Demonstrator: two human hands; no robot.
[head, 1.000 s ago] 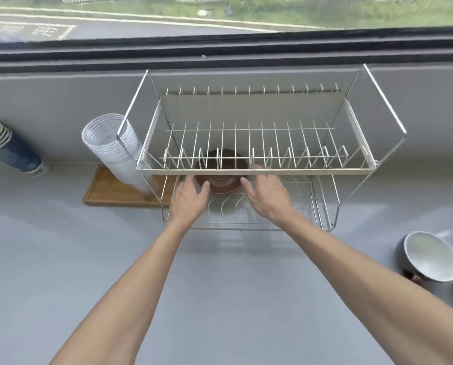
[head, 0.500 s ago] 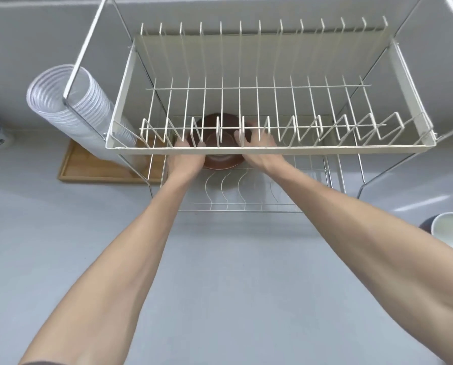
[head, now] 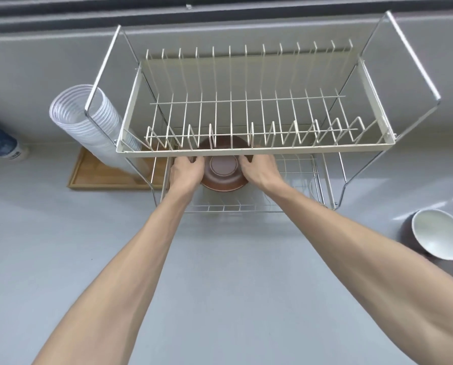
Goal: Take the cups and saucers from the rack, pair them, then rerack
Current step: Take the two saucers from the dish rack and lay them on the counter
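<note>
A two-tier wire dish rack (head: 254,150) stands on the grey counter, its cream upper tier bare. On the lower tier a brown saucer (head: 224,172) stands on edge with its underside and foot ring facing me. My left hand (head: 185,171) grips its left rim and my right hand (head: 259,169) grips its right rim. The saucer's top edge shows through the upper tier's wires. A cup (head: 438,237), dark outside and white inside, lies tilted on the counter at the right.
A stack of clear plastic cups (head: 88,125) leans against the rack's left side above a wooden tray (head: 93,177). A blue paper cup stack (head: 1,143) lies at the far left edge. A grey wall runs behind the rack.
Both hands have closed on the saucer's rims and drawn it toward me, out from under the upper tier. My view has shifted, bringing the cup at the right into fuller sight.
</note>
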